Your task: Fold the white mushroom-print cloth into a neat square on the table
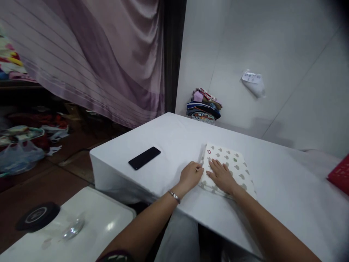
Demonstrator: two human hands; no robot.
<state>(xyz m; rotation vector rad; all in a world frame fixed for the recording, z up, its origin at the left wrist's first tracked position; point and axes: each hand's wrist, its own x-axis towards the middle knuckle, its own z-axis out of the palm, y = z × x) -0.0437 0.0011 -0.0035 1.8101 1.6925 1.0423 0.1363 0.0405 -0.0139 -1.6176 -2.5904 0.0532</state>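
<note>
A folded white cloth [237, 167] with a grey printed pattern and small red and green marks lies on the white-covered table [174, 138]. My right hand [222, 177] rests flat on top of it, fingers spread. At the cloth's left edge is my left hand [191, 174], its fingers curled and pinching that edge. A metal bracelet circles the left wrist. To the left on the table lies a black phone [144, 158], touched by neither hand.
Folded clothes [204, 105] are stacked by the wall behind the table. A red object [340, 176] sits at the right edge. A white surface [95, 218] at lower left holds a dark round object [38, 217] and a shiny clear one [73, 228]. A curtain [117, 54] hangs at left.
</note>
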